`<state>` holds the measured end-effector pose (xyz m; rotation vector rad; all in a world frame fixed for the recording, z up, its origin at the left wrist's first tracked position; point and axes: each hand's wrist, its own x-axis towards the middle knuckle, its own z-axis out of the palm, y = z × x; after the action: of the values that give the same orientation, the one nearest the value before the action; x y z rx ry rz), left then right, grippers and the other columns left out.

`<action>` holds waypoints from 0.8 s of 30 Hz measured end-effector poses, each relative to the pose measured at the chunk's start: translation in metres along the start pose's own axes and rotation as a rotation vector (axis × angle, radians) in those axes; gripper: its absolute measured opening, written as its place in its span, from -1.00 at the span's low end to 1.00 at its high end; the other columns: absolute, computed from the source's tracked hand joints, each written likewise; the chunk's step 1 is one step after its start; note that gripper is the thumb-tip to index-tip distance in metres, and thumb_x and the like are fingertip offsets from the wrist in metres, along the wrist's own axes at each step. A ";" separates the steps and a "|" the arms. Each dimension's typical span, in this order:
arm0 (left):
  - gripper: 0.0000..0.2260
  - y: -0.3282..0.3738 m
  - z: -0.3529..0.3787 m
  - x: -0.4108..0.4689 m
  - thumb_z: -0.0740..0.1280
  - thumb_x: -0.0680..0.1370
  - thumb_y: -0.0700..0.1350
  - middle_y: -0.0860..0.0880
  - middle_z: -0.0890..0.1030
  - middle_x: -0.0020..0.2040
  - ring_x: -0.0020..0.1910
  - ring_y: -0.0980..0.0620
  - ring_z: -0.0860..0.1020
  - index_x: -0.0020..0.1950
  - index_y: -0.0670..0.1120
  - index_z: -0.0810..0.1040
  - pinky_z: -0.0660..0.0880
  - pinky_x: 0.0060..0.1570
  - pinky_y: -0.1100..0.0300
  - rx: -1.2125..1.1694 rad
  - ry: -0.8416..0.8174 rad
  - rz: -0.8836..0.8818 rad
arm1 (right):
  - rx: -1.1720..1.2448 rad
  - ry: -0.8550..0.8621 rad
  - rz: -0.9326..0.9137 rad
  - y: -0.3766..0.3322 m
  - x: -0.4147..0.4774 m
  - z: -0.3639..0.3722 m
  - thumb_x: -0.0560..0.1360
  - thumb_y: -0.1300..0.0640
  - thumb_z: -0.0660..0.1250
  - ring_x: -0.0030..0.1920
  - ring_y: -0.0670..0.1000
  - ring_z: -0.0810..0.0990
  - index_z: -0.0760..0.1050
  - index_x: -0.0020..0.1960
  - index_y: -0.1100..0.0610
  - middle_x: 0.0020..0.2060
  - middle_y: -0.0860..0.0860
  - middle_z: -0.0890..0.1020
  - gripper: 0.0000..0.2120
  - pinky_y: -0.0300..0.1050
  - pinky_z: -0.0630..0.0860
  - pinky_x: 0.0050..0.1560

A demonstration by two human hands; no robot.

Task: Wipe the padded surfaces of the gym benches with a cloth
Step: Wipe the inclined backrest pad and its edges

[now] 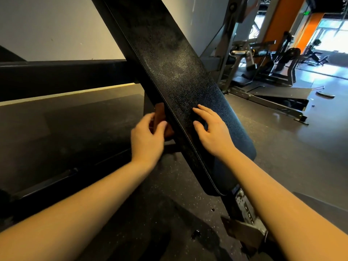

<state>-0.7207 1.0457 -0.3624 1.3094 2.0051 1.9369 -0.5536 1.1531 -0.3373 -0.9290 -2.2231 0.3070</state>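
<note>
Brown cloth (159,113) touches the black, pebbled, edge-stitched bench pad (175,76).

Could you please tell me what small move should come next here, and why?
Probably slide the cloth up the left edge of the bench pad: the left hand grips it against that side, while the right hand rests open on top.
</note>
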 end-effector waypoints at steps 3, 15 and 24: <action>-0.83 -0.001 0.016 -0.054 0.43 0.59 -0.11 0.09 0.65 -0.06 -0.10 0.11 0.62 0.17 0.03 0.59 0.48 -0.09 0.39 0.026 -0.111 0.109 | 0.008 -0.002 -0.001 0.001 0.003 0.001 0.61 0.11 0.31 0.51 0.01 0.34 0.48 0.46 0.07 0.50 0.00 0.42 -0.58 -0.11 0.20 0.51; -0.83 -0.008 0.008 -0.033 0.49 0.54 -0.16 0.14 0.65 -0.11 -0.15 0.30 0.60 0.08 0.01 0.61 0.49 -0.10 0.41 -0.107 0.000 -0.092 | 0.053 0.001 0.007 0.007 0.007 -0.002 0.55 0.07 0.31 0.47 0.03 0.40 0.54 0.41 0.08 0.45 0.00 0.49 -0.57 -0.05 0.28 0.48; -0.96 0.005 0.019 -0.073 0.48 0.54 -0.09 0.06 0.70 -0.22 -0.19 0.08 0.69 -0.08 0.04 0.64 0.62 -0.17 0.11 -0.171 -0.242 -0.085 | 0.074 0.004 0.007 0.006 0.006 0.000 0.49 0.00 0.24 0.46 0.03 0.42 0.56 0.38 0.06 0.43 0.00 0.51 -0.52 0.03 0.31 0.49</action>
<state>-0.6612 1.0171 -0.3982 1.3208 1.7134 1.7718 -0.5536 1.1617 -0.3366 -0.8970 -2.1897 0.3881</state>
